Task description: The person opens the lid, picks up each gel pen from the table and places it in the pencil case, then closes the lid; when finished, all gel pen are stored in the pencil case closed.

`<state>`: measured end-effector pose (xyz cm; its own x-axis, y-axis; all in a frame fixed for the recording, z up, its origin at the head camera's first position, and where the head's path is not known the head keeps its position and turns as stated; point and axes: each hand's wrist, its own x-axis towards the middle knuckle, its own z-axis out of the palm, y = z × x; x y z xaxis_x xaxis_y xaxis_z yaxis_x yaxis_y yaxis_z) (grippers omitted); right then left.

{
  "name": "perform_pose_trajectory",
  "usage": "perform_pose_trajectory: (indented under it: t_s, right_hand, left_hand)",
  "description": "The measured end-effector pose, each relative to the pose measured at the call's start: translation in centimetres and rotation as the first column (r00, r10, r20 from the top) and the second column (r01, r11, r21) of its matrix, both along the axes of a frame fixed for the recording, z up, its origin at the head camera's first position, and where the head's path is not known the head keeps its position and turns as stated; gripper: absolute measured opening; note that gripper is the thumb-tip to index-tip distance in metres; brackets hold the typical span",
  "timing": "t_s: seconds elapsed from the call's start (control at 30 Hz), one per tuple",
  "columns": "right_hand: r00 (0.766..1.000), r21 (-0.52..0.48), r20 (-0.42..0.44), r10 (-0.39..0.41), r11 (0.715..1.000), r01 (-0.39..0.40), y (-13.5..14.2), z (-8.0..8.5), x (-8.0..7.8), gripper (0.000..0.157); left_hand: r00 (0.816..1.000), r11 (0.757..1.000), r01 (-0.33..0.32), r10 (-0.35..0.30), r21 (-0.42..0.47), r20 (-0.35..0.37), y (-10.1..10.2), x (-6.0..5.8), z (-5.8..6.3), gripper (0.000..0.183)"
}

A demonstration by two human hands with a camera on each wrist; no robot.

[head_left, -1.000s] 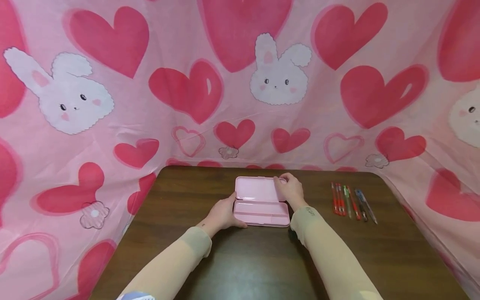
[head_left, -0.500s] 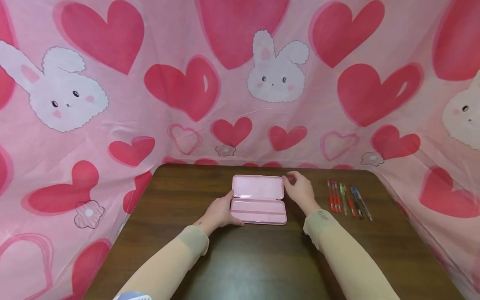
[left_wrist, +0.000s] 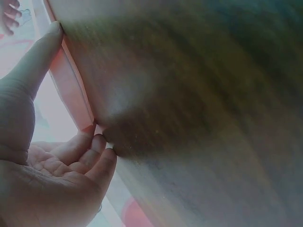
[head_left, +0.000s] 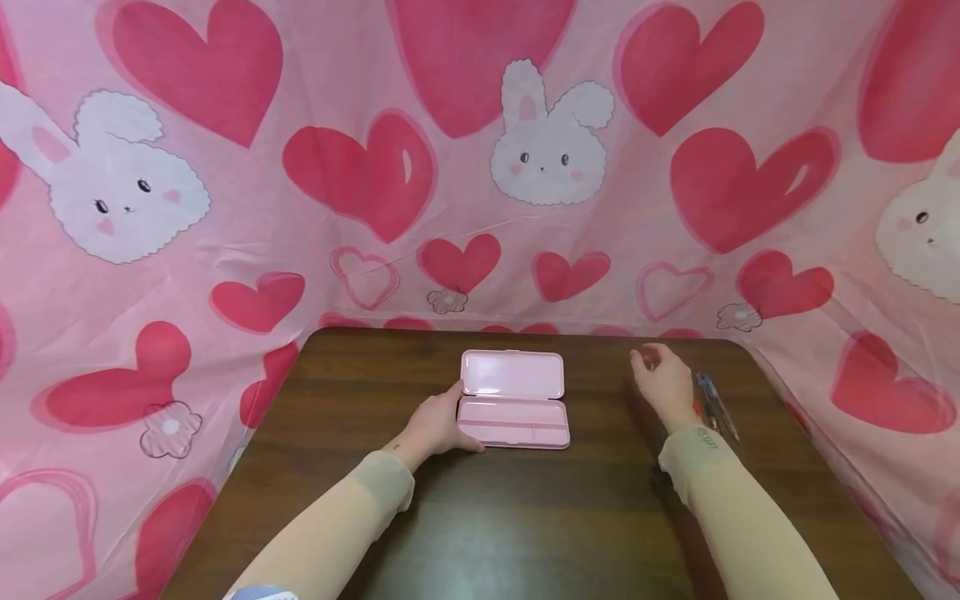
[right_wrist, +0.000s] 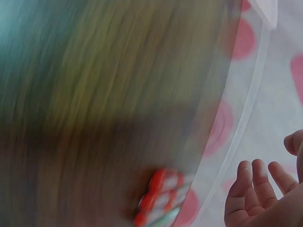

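Observation:
A pink pencil case point(head_left: 512, 375) lies open on the table, its lid folded back and its divided tray bare inside. My left hand point(head_left: 435, 422) grips the case's left end, thumb at the front edge and fingers round the side. The left wrist view shows the thumb and fingertips against the pink edge point(left_wrist: 71, 90). Over the pens point(head_left: 718, 406) at the right hovers my right hand point(head_left: 666, 387), fingers loosely bent and holding nothing. It hides most of the pens from the head view. Blurred red and green pens point(right_wrist: 161, 196) lie below it in the right wrist view.
The brown wooden table point(head_left: 495, 517) runs back to a pink cloth point(head_left: 480, 225) printed with hearts and rabbits. That cloth also hangs along the left and right sides.
My right hand has left the lid's right edge and moved right to the pens. The left hand keeps its grip on the pencil case, which stays open in place.

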<state>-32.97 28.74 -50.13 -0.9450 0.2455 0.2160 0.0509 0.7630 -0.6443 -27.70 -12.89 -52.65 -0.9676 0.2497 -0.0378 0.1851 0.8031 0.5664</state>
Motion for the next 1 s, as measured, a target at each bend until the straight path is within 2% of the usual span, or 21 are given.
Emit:
perform_pose_trajectory:
  t_s: [0.27,0.4,0.57,0.7,0.73,1.0]
  right_hand:
    - [0.995,0.075,0.024,-0.098,0.993,0.096,4.5,-0.6,1.2,0.055]
    - [0.979,0.130,0.104,-0.176,0.978,0.162,6.6,-0.9,1.8,0.056]
    - [0.944,0.155,0.226,-0.239,0.966,0.208,8.7,-0.7,2.7,0.061]
    - [0.919,0.168,0.313,-0.241,0.966,0.196,9.8,-0.3,3.1,0.064]
    - [0.915,0.173,0.327,-0.236,0.967,0.187,10.0,-0.3,3.1,0.064]
    - [0.923,0.266,0.337,-0.184,0.960,0.094,11.4,-0.8,3.0,0.057]
  left_hand:
    - [1.000,1.000,-0.007,0.007,-0.008,0.026,-0.3,0.3,-0.1,0.126]
    - [1.000,1.000,-0.005,0.005,-0.011,0.018,-0.2,0.2,-0.2,0.128]
    - [1.000,1.000,0.001,-0.001,0.008,0.014,-0.3,0.0,-0.5,0.129]
    - [1.000,1.000,0.002,-0.002,0.007,0.010,-0.3,-0.1,-0.5,0.131]
    - [1.000,1.000,0.006,-0.006,0.000,0.002,-0.2,0.2,0.0,0.130]
    - [1.000,1.000,0.006,-0.006,-0.007,-0.007,-0.2,0.1,0.3,0.128]
